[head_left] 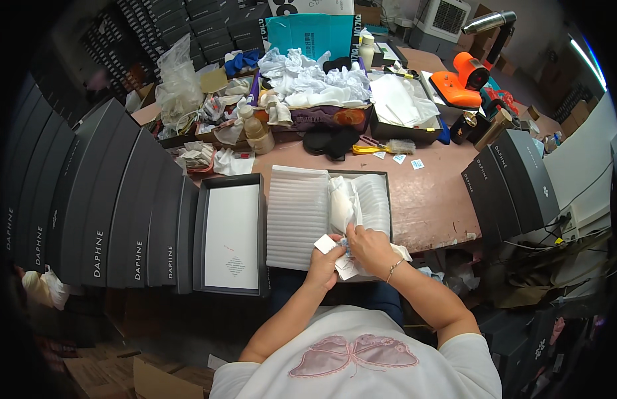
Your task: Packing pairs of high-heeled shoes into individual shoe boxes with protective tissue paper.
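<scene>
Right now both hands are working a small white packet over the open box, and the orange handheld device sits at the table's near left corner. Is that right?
Not quite. The head view shows the orange handheld device at the far right of the table, not the near left. The rest holds: left hand and right hand work the small white packet over the open box.

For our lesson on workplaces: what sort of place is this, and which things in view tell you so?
Probably a packing or finishing workshop for boxed goods. Many matching dark boxes line a cluttered worktable, an open box holds white wrapping, and rags and bottles lie about.
</scene>
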{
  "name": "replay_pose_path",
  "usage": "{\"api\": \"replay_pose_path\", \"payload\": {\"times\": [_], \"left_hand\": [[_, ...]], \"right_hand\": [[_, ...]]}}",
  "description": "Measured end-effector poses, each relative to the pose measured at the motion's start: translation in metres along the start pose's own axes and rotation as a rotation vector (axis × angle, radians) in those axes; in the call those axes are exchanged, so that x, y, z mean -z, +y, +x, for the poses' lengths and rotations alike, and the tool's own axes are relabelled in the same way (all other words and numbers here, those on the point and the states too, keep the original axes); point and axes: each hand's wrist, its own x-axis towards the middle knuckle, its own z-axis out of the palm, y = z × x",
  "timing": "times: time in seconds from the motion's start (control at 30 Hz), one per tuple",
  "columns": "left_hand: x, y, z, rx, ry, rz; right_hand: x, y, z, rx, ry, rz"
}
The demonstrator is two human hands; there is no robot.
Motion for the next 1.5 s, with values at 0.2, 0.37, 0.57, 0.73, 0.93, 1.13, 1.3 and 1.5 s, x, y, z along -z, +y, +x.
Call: {"api": "replay_pose_path", "payload": {"times": [0.2, 0.37, 0.57, 0.73, 0.93, 1.13, 1.3, 1.5], "left_hand": [[0.019, 0.033, -0.022, -0.139, 0.073, -0.095], [0.013, 0.034, -0.021, -0.078, -0.029, -0.048], [0.001, 0.02, -0.01, -0.049, -0.039, -0.024], [0.0, 0.014, 0.0, -0.019, 0.029, 0.0], [-0.005, -0.007, 0.017, -0.153, 0.047, 0.25], [-0.001, -0.042, 0.063, -0.186, 0.168, 0.556], [0.003, -0.01, 0.012, -0.507, 0.012, 1.116], [0.0, 0.037, 0.049, -0.442, 0.089, 1.593]], "right_hand": [[0.075, 0.044, -0.019, -0.182, 0.156, 0.194], [0.045, 0.166, -0.036, -0.346, 0.262, 0.404], [-0.047, 0.177, -0.038, -0.501, 0.366, 0.049], [-0.009, 0.042, -0.021, 0.098, -0.016, 0.02], [-0.047, 0.08, -0.047, -0.56, 0.758, 1.287], [-0.056, 0.067, -0.109, -0.889, 1.051, 1.952], [-0.058, 0.066, -0.16, -0.715, -0.29, 1.977], [0.02, 0.006, -0.061, 0.009, 0.144, 1.094]]}}
